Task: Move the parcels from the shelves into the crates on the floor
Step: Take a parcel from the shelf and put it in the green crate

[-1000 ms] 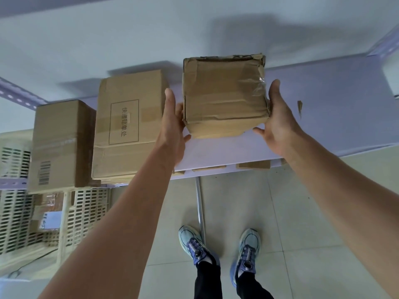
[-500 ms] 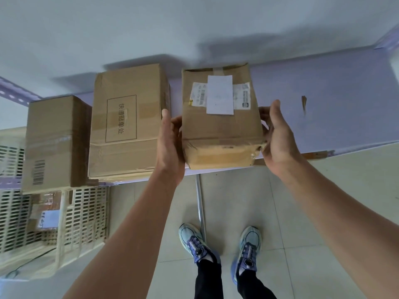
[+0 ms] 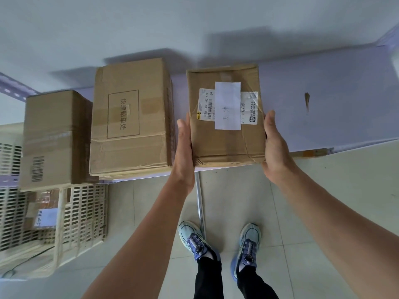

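I hold a brown cardboard parcel (image 3: pixel 226 145) with a white label on top between both hands, at the front edge of the pale shelf (image 3: pixel 328 117). My left hand (image 3: pixel 183 147) grips its left side and my right hand (image 3: pixel 275 147) grips its right side, thumbs up along the walls; the fingers are hidden under the box. Two more parcels stand on the shelf to the left: a large box with printed characters (image 3: pixel 131 117) and a barcoded box (image 3: pixel 54 139). A cream slotted crate (image 3: pixel 84 216) sits on the floor at lower left.
Inside the crate lies a labelled parcel (image 3: pixel 43 216). A metal shelf post (image 3: pixel 199 203) runs down between my shoes (image 3: pixel 194 240). Tiled floor (image 3: pixel 323 201) spreads to the right. A small scrap (image 3: pixel 306 100) lies on the shelf at right.
The parcel has tipped over so that its labelled face now faces up, and it has come toward me to the shelf's front edge. Both hands stayed on its sides.
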Tool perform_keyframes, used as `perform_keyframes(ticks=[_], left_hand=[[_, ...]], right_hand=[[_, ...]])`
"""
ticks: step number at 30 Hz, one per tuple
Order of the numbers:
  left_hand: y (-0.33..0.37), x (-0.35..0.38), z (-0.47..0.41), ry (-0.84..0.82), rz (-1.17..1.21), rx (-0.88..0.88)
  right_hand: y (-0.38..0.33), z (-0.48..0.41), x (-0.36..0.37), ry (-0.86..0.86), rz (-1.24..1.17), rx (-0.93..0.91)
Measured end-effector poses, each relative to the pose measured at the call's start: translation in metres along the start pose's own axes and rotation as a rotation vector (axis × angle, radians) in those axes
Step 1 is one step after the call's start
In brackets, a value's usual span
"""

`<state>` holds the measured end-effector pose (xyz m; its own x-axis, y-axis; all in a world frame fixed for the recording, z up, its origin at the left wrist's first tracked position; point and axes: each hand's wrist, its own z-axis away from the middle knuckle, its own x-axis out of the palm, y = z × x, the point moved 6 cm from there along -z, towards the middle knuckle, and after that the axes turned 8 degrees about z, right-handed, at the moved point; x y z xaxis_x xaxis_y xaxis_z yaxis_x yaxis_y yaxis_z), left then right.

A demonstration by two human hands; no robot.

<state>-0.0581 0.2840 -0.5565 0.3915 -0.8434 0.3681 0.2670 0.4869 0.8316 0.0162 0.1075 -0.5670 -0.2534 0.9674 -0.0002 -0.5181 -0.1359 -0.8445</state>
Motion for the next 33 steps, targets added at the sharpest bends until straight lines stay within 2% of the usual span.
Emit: perform_keyframes(ticks=[7,16,22,28,33], left_hand=[[0.023,-0.006,0.032,-0.053,-0.016,0.072],[0.061,-0.014,0.119,0.003,-0.008,0.039],[0.090,-0.013,0.212,0.121,0.010,0.060],[0.121,-0.005,0.322,0.225,0.021,0.102],[0.137,-0.021,0.408,0.335,0.042,0.137]], right_hand=[[-0.018,0.044,0.012,0.003,-0.026,-0.208],[-0.036,0.125,0.035,-0.058,-0.040,-0.194],[-0.059,0.207,0.047,-0.072,-0.009,-0.193],[-0.075,0.296,0.062,-0.212,0.059,-0.162],[-0.078,0.361,0.095,-0.434,0.085,-0.063]])
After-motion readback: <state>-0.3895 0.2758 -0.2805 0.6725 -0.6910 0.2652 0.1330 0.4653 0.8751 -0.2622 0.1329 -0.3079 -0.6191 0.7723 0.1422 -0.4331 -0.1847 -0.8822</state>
